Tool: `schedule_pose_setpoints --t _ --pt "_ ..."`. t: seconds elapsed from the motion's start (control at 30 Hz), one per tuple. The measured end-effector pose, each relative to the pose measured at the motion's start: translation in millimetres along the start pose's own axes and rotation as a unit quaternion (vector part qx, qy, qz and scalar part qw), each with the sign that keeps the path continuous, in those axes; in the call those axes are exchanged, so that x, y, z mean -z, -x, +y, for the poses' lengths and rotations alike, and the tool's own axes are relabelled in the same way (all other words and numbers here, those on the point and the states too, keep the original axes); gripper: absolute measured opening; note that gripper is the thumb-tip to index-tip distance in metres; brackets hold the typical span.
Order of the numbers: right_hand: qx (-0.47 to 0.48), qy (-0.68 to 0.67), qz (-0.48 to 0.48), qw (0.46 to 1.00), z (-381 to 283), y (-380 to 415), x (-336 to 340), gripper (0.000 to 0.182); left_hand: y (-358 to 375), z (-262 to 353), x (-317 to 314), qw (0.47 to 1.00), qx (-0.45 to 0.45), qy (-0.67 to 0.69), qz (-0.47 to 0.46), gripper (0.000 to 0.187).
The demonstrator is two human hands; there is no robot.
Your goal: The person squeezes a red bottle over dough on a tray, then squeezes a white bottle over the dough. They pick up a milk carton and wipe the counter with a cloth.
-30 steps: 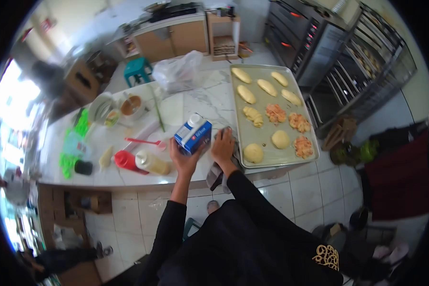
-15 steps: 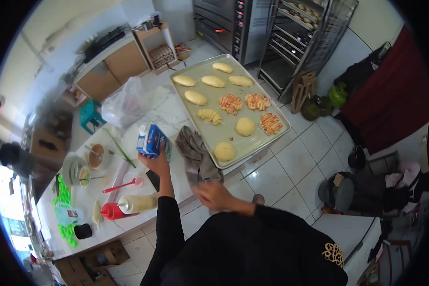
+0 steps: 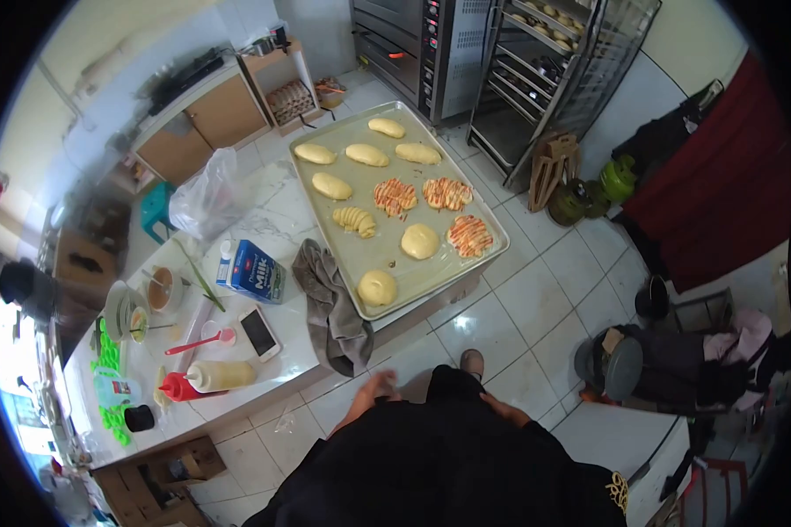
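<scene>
My left hand (image 3: 372,397) is low in front of my dark clothing, at the table's near edge, holding nothing I can see; its fingers look loosely apart. Against the clothing on the other side lies my right hand (image 3: 506,410), fingers extended, partly hidden by the sleeve. A blue milk carton (image 3: 257,274) lies on the marble table (image 3: 277,198). Beside it are a grey cloth (image 3: 330,316) and a white-edged phone (image 3: 258,334). The large baking tray (image 3: 382,303) bears plain dough pieces (image 3: 420,241), a ridged roll (image 3: 354,221) and pieces striped with red sauce (image 3: 470,236).
A red squeeze bottle (image 3: 180,387), a cream-filled bottle (image 3: 221,376), a red brush (image 3: 193,342) and bowls (image 3: 163,290) stand at the table's left. A plastic bag (image 3: 204,200) lies behind. Past the table are an oven (image 3: 395,53) and a tray rack (image 3: 518,97).
My left hand has let go of the milk carton and drawn back to my body. The carton now rests on the table. My right hand has moved right, away from the cloth.
</scene>
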State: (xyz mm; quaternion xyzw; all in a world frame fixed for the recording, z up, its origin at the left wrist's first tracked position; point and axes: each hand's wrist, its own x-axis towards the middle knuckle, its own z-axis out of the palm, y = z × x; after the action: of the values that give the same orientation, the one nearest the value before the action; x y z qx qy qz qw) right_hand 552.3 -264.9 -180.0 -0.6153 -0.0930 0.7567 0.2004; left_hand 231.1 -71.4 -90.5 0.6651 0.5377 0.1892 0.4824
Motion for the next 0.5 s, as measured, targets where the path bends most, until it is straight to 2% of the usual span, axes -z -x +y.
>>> schedule_pose_setpoints --t 0.03,0.07,0.1,0.17,0.3,0.43,0.47,0.5 --pt "-0.059 -0.079 -0.073 0.992 -4 15 10 0.088 -17 -57 -56 0.964 0.214 -0.131 -0.091 0.055" --pt "-0.09 -0.095 -0.111 0.985 -7 20 24 0.089 -33 -106 -108 0.878 0.357 -0.24 -0.212 0.062" --pt "-0.107 -0.091 -0.125 0.982 -6 25 42 0.089 -22 -103 -111 0.868 0.354 -0.224 -0.267 0.063" --pt "-0.127 -0.073 -0.133 0.98 -5 28 86 0.09 -2 -77 -97 0.906 0.26 -0.123 -0.311 0.066" --pt "-0.157 -0.029 -0.128 0.979 -7 31 190 0.092 -17 -37 -128 0.938 0.182 -0.032 -0.292 0.071" --pt "-0.22 0.055 -0.145 0.963 -29 12 289 0.094 -34 6 -178 0.969 0.006 -0.092 -0.23 0.077" --pt "-0.234 0.091 -0.147 0.957 -43 5 312 0.095 -39 22 -189 0.971 0.011 -0.084 -0.225 0.077" --pt "-0.245 0.121 -0.149 0.95 -61 0 328 0.095 -47 44 -194 0.96 0.138 0.086 -0.226 0.084"
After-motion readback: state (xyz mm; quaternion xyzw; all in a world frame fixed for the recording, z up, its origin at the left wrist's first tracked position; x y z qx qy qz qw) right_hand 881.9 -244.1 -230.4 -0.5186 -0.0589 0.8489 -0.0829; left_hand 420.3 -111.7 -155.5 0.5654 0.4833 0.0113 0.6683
